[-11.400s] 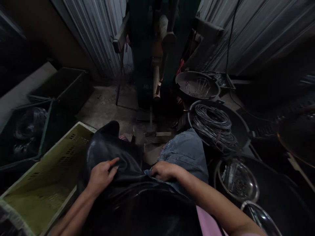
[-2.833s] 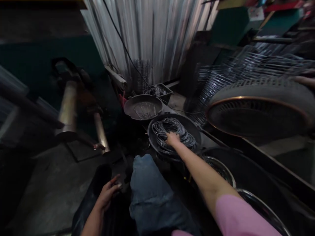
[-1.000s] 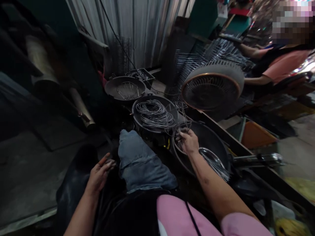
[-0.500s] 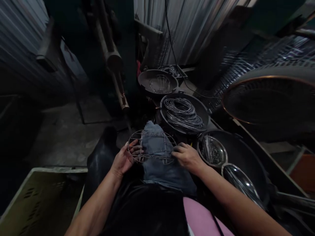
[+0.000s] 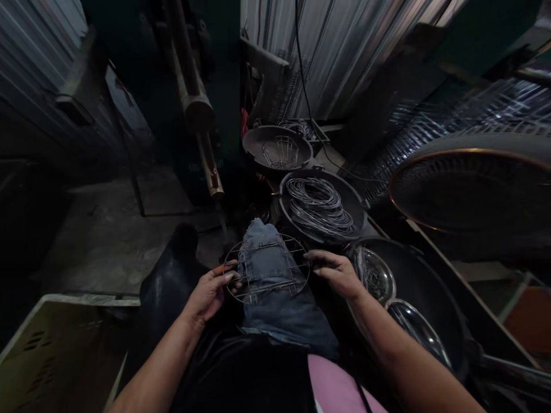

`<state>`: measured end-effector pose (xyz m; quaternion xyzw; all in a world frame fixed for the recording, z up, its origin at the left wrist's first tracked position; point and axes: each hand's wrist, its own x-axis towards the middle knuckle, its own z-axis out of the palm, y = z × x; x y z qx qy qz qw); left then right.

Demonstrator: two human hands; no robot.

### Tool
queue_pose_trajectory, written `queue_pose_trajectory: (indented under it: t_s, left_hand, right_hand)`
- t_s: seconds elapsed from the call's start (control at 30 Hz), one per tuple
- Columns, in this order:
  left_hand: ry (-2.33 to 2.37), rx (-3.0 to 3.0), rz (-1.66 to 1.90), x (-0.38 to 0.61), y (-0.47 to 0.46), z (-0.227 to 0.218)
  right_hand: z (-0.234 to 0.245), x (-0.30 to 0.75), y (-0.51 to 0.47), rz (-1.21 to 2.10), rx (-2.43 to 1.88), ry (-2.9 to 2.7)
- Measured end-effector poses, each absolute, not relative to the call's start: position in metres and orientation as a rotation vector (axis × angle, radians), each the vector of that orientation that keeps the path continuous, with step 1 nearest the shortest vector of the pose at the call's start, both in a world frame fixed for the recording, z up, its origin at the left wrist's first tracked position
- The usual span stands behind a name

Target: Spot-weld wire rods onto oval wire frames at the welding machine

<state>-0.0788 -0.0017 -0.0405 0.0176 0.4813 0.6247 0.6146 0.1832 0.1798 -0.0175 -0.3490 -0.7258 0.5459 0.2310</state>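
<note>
You have the rack [image 5: 271,285], a round wire one, in front of you above your jeans [image 5: 286,321], roughly level, its bars crossing inside a round rim. Your left grip [image 5: 210,291] pinches the rim at its left side, the thumb above the wire and fingers reaching under it. Your right grip [image 5: 331,271] is at the opposite side, fingers bent and their tips at the rim; you cannot tell from here whether they pinch the wire or only touch it.

Your dark apron [image 5: 166,287] covers the leg to the left of the jeans, and beside it stands the crate [image 5: 34,344], pale and slotted. Ahead of you, left of centre, the machine [image 5: 200,115] points two round bars your way, one above the other, the lower with a coppery tip.

Beyond your right grip, the middle pan [image 5: 355,201] holds loops [image 5: 322,215] of wire in an overlapping heap. Behind it, the far pan [image 5: 253,150] holds a wire frame [image 5: 279,158]. Nearer, the big pan [image 5: 430,287] bears two shiny dishes [image 5: 390,275] with small contents too dim to make out. The fan [image 5: 469,189] is at far right.
</note>
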Motion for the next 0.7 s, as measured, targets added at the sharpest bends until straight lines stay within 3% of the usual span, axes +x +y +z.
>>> queue_pose_trajectory:
  t_s: [0.17,0.4,0.7]
  left_hand:
    - [1.147,0.021,1.441,-0.076,-0.002,-0.032]
    - [1.172,-0.008,1.398,-0.084,0.006,-0.036]
    - [1.240,-0.039,1.294,-0.087,0.010,-0.038]
  right_hand:
    - [-0.016,0.185,0.203,1.621,-1.037,-2.002]
    - [-0.031,0.178,0.309,0.807,-1.541,-2.105]
    - [-0.068,0.133,0.426,0.724,-2.128,-1.683]
